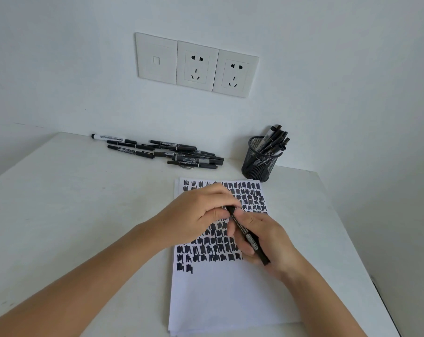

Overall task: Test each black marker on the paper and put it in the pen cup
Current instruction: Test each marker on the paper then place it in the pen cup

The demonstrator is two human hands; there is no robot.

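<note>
A black marker (248, 235) slants over the paper (228, 295), which is covered in rows of black scribbles on its upper half. My right hand (267, 242) grips the marker's barrel. My left hand (201, 215) pinches its far end, where the cap sits; whether the cap is on or off is hidden by my fingers. The black mesh pen cup (257, 164) stands beyond the paper at the right, holding several black markers. A pile of several loose black markers (172, 152) lies along the wall at the back left.
The white table (72, 215) meets the wall at the back, with its right edge close beside the paper. Three white wall plates, two of them power sockets (197, 65), sit on the wall above the marker pile.
</note>
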